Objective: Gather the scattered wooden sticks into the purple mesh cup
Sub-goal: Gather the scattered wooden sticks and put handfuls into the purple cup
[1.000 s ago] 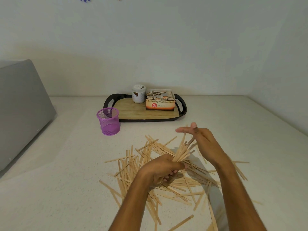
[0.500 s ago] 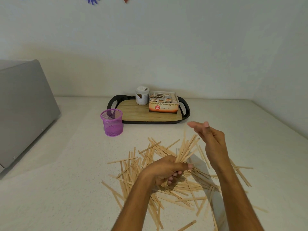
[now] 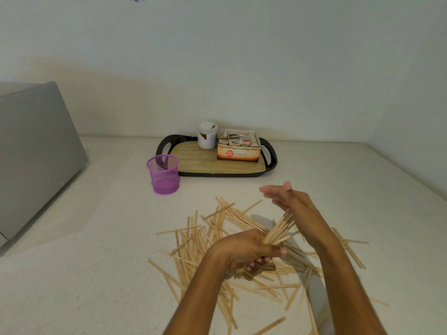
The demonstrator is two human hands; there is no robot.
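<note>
Wooden flat sticks (image 3: pixel 278 232) bundled in curled left hand (image 3: pixel 246 252) | right hand (image 3: pixel 290 201) flat-fingered, empty | mesh cup (image 3: pixel 164 175) upright

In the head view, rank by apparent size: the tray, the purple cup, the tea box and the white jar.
Largest to smallest as they look:
1. tray
2. tea box
3. purple cup, close to the box and nearer the camera, so that order is unsure
4. white jar

Pale wooden sticks (image 3: pixel 232 240) lie strewn on the counter, near the upright, empty purple mesh cup (image 3: pixel 164 174).
</note>
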